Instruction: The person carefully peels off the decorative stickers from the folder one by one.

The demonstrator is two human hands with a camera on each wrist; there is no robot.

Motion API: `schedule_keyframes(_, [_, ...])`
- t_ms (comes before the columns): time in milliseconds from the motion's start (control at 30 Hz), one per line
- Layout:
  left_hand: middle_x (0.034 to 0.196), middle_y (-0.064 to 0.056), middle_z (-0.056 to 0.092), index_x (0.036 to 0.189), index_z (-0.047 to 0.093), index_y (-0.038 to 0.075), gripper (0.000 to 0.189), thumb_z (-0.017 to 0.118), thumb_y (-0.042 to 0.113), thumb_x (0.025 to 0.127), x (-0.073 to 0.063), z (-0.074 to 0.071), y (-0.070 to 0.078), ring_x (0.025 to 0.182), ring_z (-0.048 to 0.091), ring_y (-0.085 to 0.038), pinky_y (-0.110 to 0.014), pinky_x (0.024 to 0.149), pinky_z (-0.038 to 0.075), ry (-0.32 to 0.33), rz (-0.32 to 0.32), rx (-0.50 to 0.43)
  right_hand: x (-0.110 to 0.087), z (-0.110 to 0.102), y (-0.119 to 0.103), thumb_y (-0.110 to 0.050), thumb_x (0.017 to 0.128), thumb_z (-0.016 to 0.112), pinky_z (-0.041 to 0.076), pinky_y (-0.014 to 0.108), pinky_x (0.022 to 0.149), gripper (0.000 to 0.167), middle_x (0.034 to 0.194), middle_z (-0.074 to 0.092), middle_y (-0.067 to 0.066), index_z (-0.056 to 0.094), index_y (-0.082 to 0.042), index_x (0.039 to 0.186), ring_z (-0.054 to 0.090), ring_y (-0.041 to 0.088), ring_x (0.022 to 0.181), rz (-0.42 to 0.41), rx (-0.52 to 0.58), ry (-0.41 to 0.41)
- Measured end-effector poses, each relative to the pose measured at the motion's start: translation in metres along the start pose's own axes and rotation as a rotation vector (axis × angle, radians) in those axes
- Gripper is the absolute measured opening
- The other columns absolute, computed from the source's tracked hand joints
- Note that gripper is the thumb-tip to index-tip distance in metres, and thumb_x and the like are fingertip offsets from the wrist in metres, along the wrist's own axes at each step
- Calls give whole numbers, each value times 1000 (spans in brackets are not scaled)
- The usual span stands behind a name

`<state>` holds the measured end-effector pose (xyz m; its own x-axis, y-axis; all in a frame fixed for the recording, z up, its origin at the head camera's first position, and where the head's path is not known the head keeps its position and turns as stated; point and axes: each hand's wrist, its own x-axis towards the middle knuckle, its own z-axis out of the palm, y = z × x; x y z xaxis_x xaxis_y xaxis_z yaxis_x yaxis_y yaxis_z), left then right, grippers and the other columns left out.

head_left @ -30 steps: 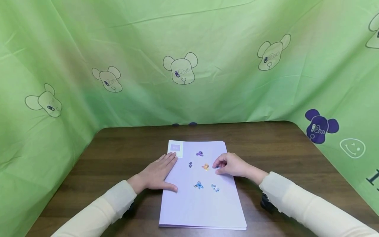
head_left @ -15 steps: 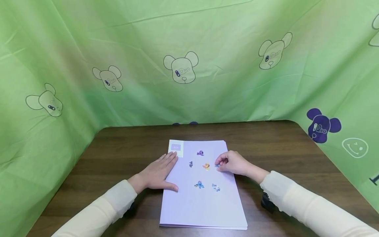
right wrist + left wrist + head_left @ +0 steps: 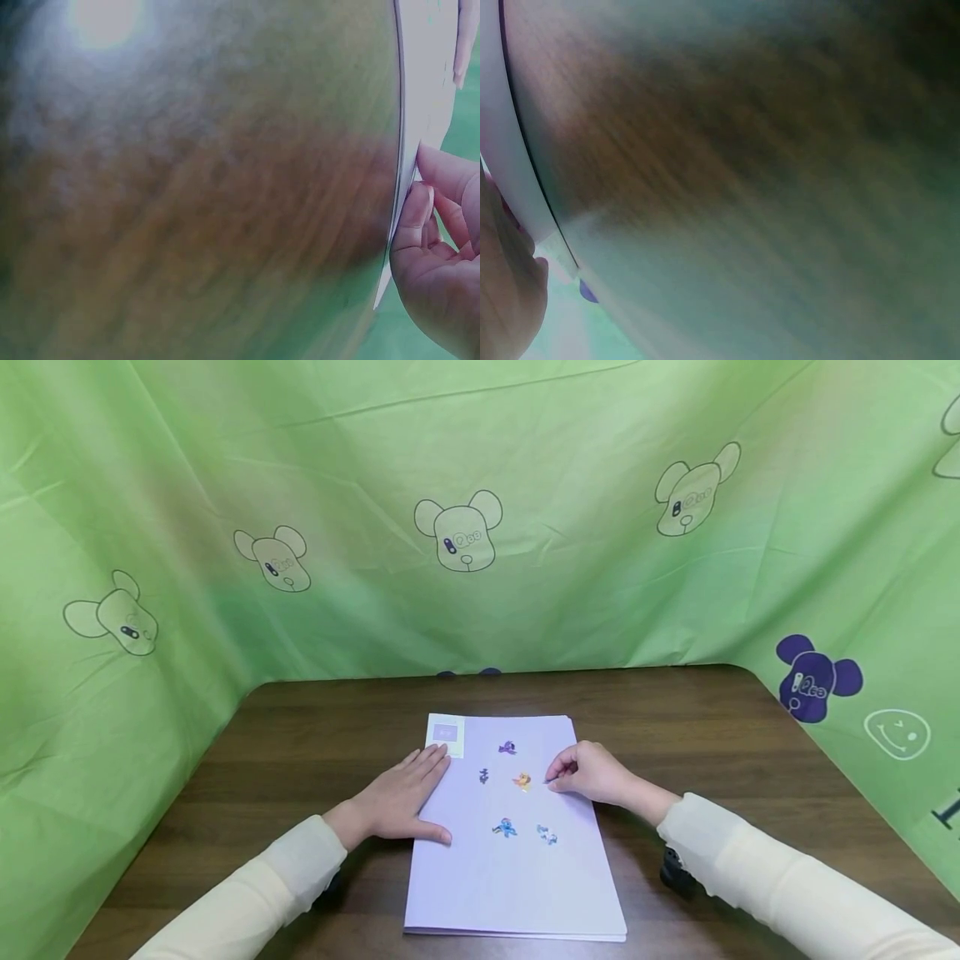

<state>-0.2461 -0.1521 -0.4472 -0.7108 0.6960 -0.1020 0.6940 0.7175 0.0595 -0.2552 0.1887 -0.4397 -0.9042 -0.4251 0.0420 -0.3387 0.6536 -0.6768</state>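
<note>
A thin stack of white paper [image 3: 510,893] lies on the table. My left hand [image 3: 401,797] rests flat on its left edge, fingers straight and thumb spread. My right hand [image 3: 592,774] is at the right part of the top sheet, its thumb and forefinger pinching a small blue sticker that they mostly hide. On the sheet are a purple pony sticker [image 3: 507,748], a small dark sticker [image 3: 483,775], an orange one [image 3: 522,781], a blue one [image 3: 505,827] and a white-and-blue one [image 3: 547,835]. In the right wrist view, thumb and fingertips [image 3: 420,202] meet at the paper.
A label [image 3: 446,735] with a lilac rectangle sits at the paper's far left corner. The brown wooden table [image 3: 315,718] extends around the stack. Green cloth [image 3: 570,610] printed with bear heads hangs behind it and at both sides.
The blue sticker between my right fingertips showed more half a second ago and is now nearly covered. The right hand has shifted only slightly. My left hand stays on the paper.
</note>
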Motion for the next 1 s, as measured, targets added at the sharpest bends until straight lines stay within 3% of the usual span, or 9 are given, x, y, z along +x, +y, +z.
schedule_keyframes(633, [162, -7, 5, 156, 13, 7, 119, 35, 90, 74, 0, -2, 1, 148, 1, -20, -40, 117, 7, 4, -2, 3, 2, -2, 2, -8, 85, 75, 42, 28, 63, 9, 71, 63, -6, 71, -11, 78, 51, 15, 70, 4, 11, -5])
schedule_keyframes(1000, [162, -8, 5, 156, 13, 6, 119, 35, 90, 75, -1, -2, 2, 148, 1, -21, -40, 117, 7, -3, 0, 3, 2, -3, 0, -6, 87, 71, 41, 27, 60, 6, 74, 63, -2, 70, -6, 81, 50, 15, 70, 62, 108, 6])
